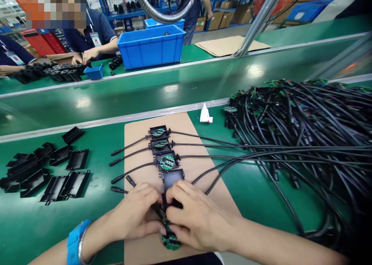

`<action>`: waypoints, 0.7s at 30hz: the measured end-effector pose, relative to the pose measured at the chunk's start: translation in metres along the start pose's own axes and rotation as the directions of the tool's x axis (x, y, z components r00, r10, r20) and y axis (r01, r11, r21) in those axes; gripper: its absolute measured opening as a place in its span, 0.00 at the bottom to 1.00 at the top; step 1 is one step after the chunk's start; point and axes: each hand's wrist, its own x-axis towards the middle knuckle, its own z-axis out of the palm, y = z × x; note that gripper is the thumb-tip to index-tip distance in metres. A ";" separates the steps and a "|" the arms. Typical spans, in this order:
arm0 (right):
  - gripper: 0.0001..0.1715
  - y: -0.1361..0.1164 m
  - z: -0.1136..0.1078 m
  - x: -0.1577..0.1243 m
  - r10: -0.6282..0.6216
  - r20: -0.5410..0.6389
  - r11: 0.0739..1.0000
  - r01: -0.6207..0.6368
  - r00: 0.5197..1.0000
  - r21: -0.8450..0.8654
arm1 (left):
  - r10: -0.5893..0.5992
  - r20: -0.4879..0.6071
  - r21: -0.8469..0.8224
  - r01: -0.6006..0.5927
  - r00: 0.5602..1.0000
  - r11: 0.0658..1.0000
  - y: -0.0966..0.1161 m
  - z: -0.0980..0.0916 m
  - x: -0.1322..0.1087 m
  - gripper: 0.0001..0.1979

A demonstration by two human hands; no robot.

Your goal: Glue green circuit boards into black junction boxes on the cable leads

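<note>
Hovering over a tan cardboard sheet (136,129), the bare hands meet at a round green circuit board (171,242) with black leads, low on the sheet just below an open black plastic box (173,176). The left hand (138,210) pinches a slim black rubbery cable (157,210); the right hand's (193,212) fingers curl narrow beside it, their exact grip hidden. The board looks light but fragile, best taken by its rim, while the cables seem springy and firmer to hold by their jackets. Long cables crossing from the tangled black cable heap (319,121) on the right could tug or snag. Three boxes bearing boards (167,162) sit above; loose black boxes (77,159) lie left, a white tube (205,114) beyond the sheet.
</note>
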 end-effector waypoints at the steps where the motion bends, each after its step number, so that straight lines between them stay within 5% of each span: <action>1: 0.02 -0.001 0.001 -0.002 -0.022 -0.016 0.999 0.021 1.000 -0.033 | 0.011 0.003 -0.010 -0.011 1.000 1.000 -0.001 0.000 0.000 0.18; 6: 0.18 0.017 -0.030 -0.011 0.123 -0.031 0.992 -0.122 0.992 0.042 | 0.022 -0.078 -0.118 -0.031 0.997 0.992 -0.002 -0.014 -0.001 0.06; 10: 0.10 0.054 -0.054 -0.017 0.272 -0.053 0.961 -0.269 0.961 0.063 | -0.104 -0.248 -0.062 0.092 0.963 0.994 -0.005 -0.016 0.010 0.11; 14: 0.12 0.079 -0.045 -0.022 0.264 0.002 0.961 -0.263 0.964 -0.083 | -0.132 -0.231 0.048 0.147 0.964 0.988 -0.010 -0.005 0.021 0.08; 21: 0.11 0.083 -0.028 -0.019 0.257 -0.048 0.942 -0.261 0.965 -0.212 | -0.106 -0.234 0.299 0.175 0.966 0.938 -0.013 -0.002 0.025 0.09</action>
